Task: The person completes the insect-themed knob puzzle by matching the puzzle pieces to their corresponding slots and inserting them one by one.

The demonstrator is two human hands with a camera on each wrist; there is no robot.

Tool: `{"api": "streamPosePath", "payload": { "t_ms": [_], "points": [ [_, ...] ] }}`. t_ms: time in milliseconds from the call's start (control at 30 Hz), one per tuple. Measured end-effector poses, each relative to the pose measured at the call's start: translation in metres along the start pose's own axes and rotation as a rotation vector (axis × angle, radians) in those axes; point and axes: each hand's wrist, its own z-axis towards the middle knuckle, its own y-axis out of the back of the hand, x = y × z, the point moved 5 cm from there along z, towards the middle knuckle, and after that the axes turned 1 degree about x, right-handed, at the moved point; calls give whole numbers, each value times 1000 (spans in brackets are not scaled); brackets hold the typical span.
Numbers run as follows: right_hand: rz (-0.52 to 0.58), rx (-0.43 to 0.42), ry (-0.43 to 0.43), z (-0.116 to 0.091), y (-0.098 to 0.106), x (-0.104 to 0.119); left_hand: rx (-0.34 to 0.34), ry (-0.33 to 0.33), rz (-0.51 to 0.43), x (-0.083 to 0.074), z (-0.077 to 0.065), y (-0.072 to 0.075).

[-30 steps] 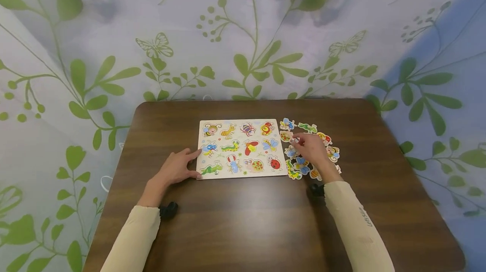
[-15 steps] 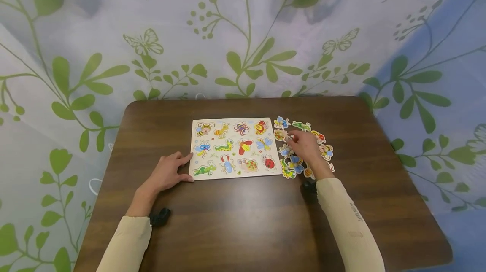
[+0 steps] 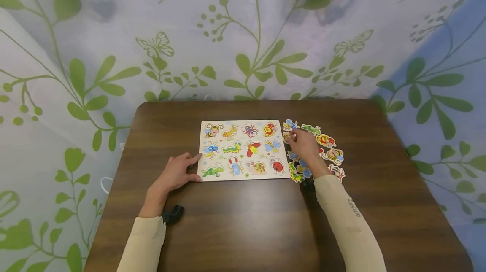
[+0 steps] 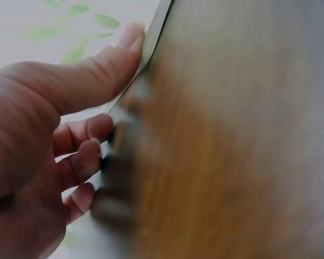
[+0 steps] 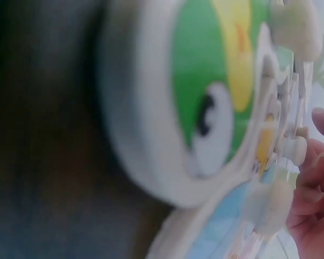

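Note:
A light wooden insect puzzle board [image 3: 282, 149] lies on the table. My left hand [image 3: 176, 173] is at its left edge, index finger and thumb spread apart; in the left wrist view the thumb [image 4: 97, 81] lies along the board's edge. Right of the board, my right hand [image 3: 306, 147] pinches at a small snail puzzle piece [image 3: 286, 137], mostly covered by the fingertips. The right wrist view shows those fingers [image 5: 313, 172] by a small knob, beyond a large green piece with an eye [image 5: 205, 97].
Loose knobbed pieces surround the right hand: a mosquito [image 3: 290, 124], a grasshopper [image 3: 311, 129], a red snail-like bug [image 3: 325, 140], a bee [image 3: 334, 156], a spider [image 3: 336, 172] and a caterpillar [image 3: 296, 173]. The brown table [image 3: 247, 225] meets a leaf-patterned wall covering [image 3: 228, 61].
My right hand has shifted slightly left, its fingertips now over the snail piece, and more pieces show to its right. The left hand keeps its place at the board's edge.

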Motion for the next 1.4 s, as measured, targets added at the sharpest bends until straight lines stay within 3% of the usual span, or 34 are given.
{"api": "streamPosePath", "payload": {
  "t_ms": [467,767,1100,1400],
  "points": [
    [-31,70,-1,3,1,5,41,48,-30,-3,-3,5],
    [-116,69,-5,6,4,3,79,70,-12,-4,1,3],
    [-197,171,-50,11,4,4,77,62,16,-6,4,3],
    [-139,147,-59,13,8,6,80,70,21,-4,3,1]
  ]
}}
